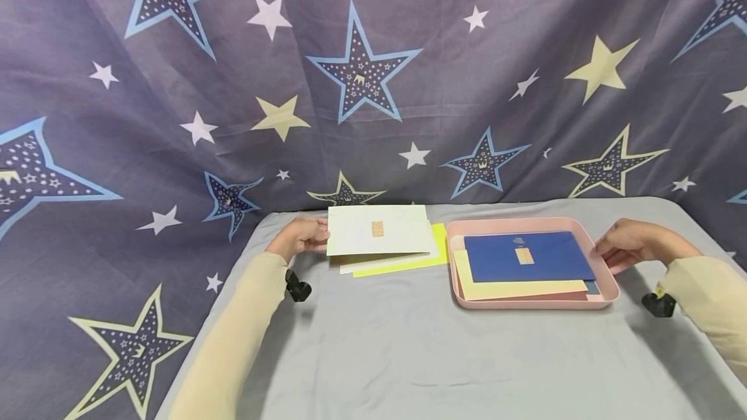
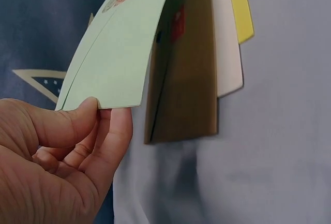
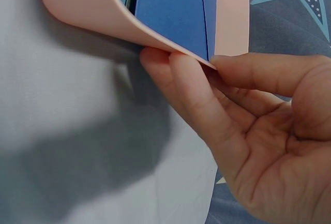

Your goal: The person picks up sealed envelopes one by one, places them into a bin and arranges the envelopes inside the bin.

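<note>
My left hand (image 1: 300,236) pinches the left edge of a pale green envelope (image 1: 379,231) between thumb and forefinger and holds it lifted over a small stack. In the left wrist view my left hand (image 2: 106,113) has the pale green envelope (image 2: 119,53) tilted up above a brown envelope (image 2: 186,79), a cream one (image 2: 227,53) and a yellow one (image 2: 240,6). My right hand (image 1: 627,245) grips the right rim of a pink tray (image 1: 525,304), thumb on top and fingers beneath. The right wrist view shows my right hand (image 3: 196,61) on the pink tray (image 3: 88,6). A blue envelope (image 1: 525,256) lies in the tray on a pale yellow one (image 1: 513,287).
The grey table top (image 1: 408,355) stretches toward me in front of the stack and the tray. A purple curtain (image 1: 373,83) printed with stars hangs right behind the table's far edge and down its left side.
</note>
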`<act>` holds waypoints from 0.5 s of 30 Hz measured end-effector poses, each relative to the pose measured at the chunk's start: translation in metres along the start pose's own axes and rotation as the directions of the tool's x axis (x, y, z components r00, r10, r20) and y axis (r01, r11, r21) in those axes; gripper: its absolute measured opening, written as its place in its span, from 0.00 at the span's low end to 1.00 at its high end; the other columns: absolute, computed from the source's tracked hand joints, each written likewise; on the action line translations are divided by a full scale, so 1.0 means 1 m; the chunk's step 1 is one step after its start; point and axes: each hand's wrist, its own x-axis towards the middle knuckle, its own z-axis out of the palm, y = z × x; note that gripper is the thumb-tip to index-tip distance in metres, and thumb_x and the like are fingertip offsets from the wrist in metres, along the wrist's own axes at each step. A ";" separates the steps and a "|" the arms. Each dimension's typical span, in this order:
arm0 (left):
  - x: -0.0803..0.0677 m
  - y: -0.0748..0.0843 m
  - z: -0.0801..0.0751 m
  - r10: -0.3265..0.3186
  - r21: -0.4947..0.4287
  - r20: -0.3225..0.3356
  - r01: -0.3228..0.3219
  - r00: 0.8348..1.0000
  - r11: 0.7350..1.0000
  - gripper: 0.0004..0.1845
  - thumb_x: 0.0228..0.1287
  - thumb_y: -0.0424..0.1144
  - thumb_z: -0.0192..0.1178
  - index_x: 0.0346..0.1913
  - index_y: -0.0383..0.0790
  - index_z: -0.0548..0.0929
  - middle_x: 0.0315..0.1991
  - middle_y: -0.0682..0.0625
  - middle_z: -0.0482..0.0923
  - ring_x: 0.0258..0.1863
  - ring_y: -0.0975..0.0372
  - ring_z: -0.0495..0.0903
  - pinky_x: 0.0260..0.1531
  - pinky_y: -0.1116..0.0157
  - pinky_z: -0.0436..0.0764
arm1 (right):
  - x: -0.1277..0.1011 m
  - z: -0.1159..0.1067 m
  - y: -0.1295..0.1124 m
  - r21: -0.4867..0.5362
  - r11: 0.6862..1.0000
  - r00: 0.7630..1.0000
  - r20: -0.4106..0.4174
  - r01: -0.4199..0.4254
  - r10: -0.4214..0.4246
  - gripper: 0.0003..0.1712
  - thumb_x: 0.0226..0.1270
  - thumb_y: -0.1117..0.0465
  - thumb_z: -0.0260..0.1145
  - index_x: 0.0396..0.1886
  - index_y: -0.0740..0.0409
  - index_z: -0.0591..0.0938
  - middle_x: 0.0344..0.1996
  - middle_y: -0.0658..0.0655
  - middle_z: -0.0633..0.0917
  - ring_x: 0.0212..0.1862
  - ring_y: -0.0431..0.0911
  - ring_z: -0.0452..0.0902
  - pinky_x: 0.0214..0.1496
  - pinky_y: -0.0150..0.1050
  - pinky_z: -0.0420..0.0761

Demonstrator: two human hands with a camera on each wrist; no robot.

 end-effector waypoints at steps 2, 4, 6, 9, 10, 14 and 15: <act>-0.001 0.002 0.001 0.017 -0.008 0.020 -0.017 1.000 1.000 0.27 0.69 0.19 0.53 0.70 0.28 0.68 0.35 0.52 0.78 0.26 0.67 0.81 0.31 0.69 0.86 | 0.000 0.000 0.000 0.004 1.000 1.000 0.003 0.003 -0.003 0.13 0.68 0.68 0.61 0.44 0.75 0.82 0.28 0.54 0.88 0.30 0.41 0.85 0.40 0.38 0.89; -0.003 0.004 0.003 0.030 -0.014 0.035 -0.030 0.999 0.999 0.26 0.70 0.19 0.52 0.70 0.28 0.67 0.34 0.53 0.77 0.26 0.68 0.81 0.32 0.69 0.86 | 0.000 0.000 0.001 0.006 1.000 1.000 0.005 0.005 -0.005 0.13 0.68 0.68 0.61 0.44 0.76 0.82 0.28 0.54 0.88 0.31 0.41 0.85 0.40 0.38 0.89; -0.003 0.006 0.004 0.034 -0.020 0.039 -0.033 0.999 0.999 0.27 0.70 0.20 0.52 0.71 0.28 0.67 0.35 0.53 0.77 0.27 0.68 0.81 0.33 0.69 0.87 | 0.000 0.000 0.001 0.007 1.000 1.000 0.007 0.007 -0.007 0.13 0.68 0.67 0.61 0.44 0.75 0.82 0.28 0.54 0.88 0.31 0.41 0.86 0.40 0.38 0.89; -0.003 0.011 0.006 0.026 -0.028 0.033 -0.025 0.999 0.999 0.28 0.71 0.20 0.53 0.73 0.29 0.66 0.38 0.51 0.77 0.28 0.67 0.81 0.35 0.68 0.87 | 0.001 0.000 0.001 0.008 1.000 1.000 0.005 0.006 -0.006 0.13 0.68 0.67 0.61 0.44 0.75 0.83 0.28 0.54 0.89 0.30 0.41 0.86 0.39 0.38 0.89; -0.003 0.013 0.007 0.025 -0.026 0.032 -0.024 0.999 0.999 0.28 0.71 0.21 0.54 0.73 0.29 0.66 0.40 0.50 0.77 0.28 0.67 0.81 0.35 0.68 0.87 | 0.001 0.000 0.001 0.008 1.000 1.000 0.004 0.005 -0.006 0.13 0.68 0.67 0.61 0.44 0.75 0.83 0.28 0.54 0.89 0.30 0.41 0.86 0.39 0.38 0.89; -0.005 0.020 0.011 0.031 -0.024 0.033 -0.031 0.999 0.999 0.28 0.71 0.21 0.54 0.72 0.30 0.66 0.44 0.48 0.75 0.29 0.67 0.79 0.35 0.68 0.86 | 0.001 0.000 0.001 0.000 1.000 1.000 -0.001 0.005 -0.005 0.14 0.68 0.67 0.61 0.45 0.77 0.82 0.28 0.54 0.89 0.31 0.41 0.86 0.39 0.38 0.89; -0.006 0.022 0.013 0.036 -0.021 0.038 -0.035 0.999 0.999 0.28 0.71 0.21 0.54 0.72 0.30 0.66 0.44 0.48 0.74 0.29 0.67 0.79 0.34 0.69 0.86 | 0.001 0.000 0.002 -0.001 1.000 1.000 -0.001 0.006 -0.006 0.14 0.68 0.67 0.61 0.45 0.77 0.82 0.28 0.54 0.89 0.31 0.41 0.86 0.39 0.38 0.89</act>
